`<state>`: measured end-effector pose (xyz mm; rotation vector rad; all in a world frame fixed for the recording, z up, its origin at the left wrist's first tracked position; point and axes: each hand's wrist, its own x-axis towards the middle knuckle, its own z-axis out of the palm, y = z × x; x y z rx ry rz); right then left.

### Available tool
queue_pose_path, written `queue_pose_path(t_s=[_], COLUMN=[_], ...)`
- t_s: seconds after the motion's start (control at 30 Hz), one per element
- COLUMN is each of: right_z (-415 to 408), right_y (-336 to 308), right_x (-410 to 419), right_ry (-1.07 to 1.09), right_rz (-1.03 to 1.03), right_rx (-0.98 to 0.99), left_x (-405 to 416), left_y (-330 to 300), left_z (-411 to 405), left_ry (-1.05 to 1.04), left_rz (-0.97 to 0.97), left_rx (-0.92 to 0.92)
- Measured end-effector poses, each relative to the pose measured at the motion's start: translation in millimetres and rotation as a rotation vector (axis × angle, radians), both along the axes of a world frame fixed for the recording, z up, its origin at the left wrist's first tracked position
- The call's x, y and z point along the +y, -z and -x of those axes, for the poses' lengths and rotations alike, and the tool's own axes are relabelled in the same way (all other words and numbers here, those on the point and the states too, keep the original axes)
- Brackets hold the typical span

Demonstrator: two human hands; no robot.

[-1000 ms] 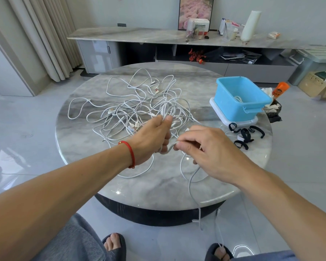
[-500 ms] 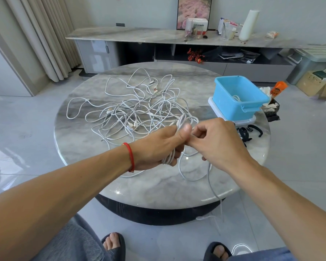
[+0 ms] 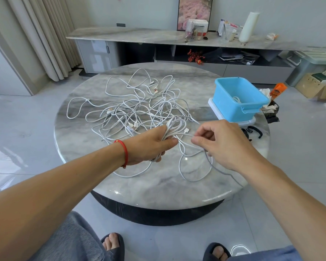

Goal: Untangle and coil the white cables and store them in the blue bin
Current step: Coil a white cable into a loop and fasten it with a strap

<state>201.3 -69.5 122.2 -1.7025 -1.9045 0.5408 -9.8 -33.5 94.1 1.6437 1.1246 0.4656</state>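
White cable [image 3: 236, 99] inside blue bin [image 3: 252, 112], far right on table [image 3: 158, 185].

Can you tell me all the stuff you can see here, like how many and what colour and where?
white cables: a tangled pile, too knotted to count, white, middle of the table
coil: one, white, gripped in the left hand
round table: one, grey marble, in front of the person
blue bin: one, light blue, right side of the table, a bit of white cable inside
white tray: one, under the bin
black straps: a few, black, on the table near the bin
long sideboard: one, grey, by the far wall
curtain: beige, left
left hand: red string at the wrist
right hand: its fingers pinch one white strand
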Motion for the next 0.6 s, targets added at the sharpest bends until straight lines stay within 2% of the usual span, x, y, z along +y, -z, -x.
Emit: queue_pose_path(t_s=[0.17, 0.3, 0.6], right_z=[5.5, 12.4, 16.9], right_y=[-3.6, -2.2, -1.8], right_x=[0.8, -0.1, 1.0], right_ry=[0.112, 0.175, 0.226], right_rz=[0.011, 0.02, 0.059], right_rx=[0.539, 0.774, 0.923], left_x=[-6.6, -8.3, -14.2], left_y=[1.0, 3.4, -1.7], left_z=[-7.4, -14.1, -11.9], left_ry=[0.039, 0.057, 0.16], left_rz=[-0.061, -0.08, -0.032], left_rx=[0.021, -0.014, -0.173])
